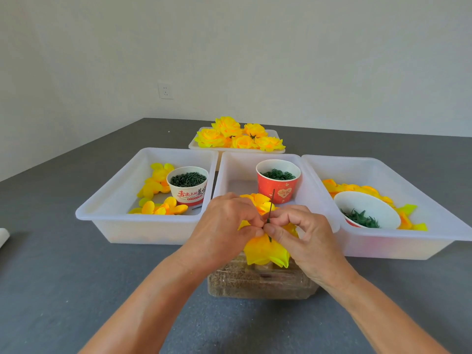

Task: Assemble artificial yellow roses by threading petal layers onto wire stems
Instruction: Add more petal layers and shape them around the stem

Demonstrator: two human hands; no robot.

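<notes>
A half-built yellow rose [265,250] hangs upside down between my hands, its petals drooping over a clear box. A thin green wire stem [271,205] sticks up out of it. My left hand [224,226] pinches the petal layers at the stem's base. My right hand [304,233] pinches the same spot from the right, thumb and fingers curled on the stem and petals. Loose yellow petals [260,200] lie behind in the middle tray [237,172]. What sits between my fingertips is hidden.
Left tray [112,200] holds petal layers [157,185] and a white cup of green parts [187,185]. A red cup of green rings [278,180] stands in the middle tray. Right tray [408,241] holds petals and a bowl of green calyxes [365,213]. Finished roses [238,135] fill the far tray. A clear box [258,282] sits below my hands.
</notes>
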